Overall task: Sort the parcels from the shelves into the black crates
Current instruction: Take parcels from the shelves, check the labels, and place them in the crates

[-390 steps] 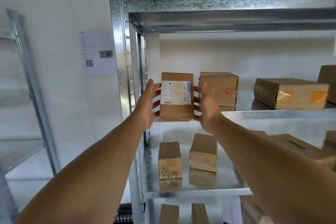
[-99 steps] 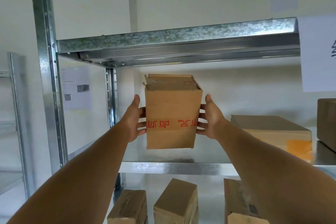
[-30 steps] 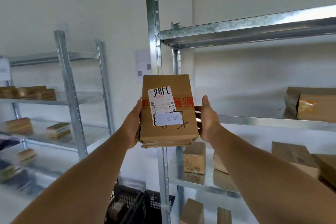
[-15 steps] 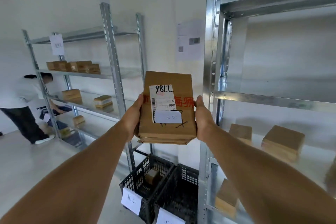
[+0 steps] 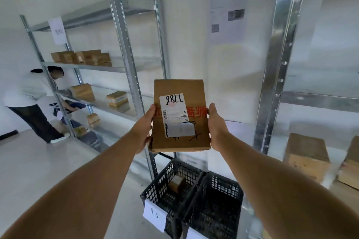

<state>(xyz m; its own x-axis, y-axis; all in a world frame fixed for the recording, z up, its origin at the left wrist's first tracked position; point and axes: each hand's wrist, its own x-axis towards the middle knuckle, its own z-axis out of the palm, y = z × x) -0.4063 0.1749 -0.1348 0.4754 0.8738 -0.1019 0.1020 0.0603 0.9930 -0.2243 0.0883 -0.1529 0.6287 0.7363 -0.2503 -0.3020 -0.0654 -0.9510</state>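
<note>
I hold a brown cardboard parcel upright at chest height, its white label marked "98LL" facing me, with red printed tape across it. My left hand grips its left edge and my right hand grips its right edge. Below it on the floor stand two black mesh crates side by side: the left crate has a small brown parcel inside and a white tag on its front. What the right crate holds I cannot tell.
A metal shelf upright rises at the right, with parcels on its lower shelf. Another shelf unit with several parcels stands at the left. A person in a white shirt bends there. Paper sheets hang on the wall.
My view has swung left and down from the right shelf toward the crates. The parcel stays gripped in both hands, label facing me. The crates now sit closer below it.
</note>
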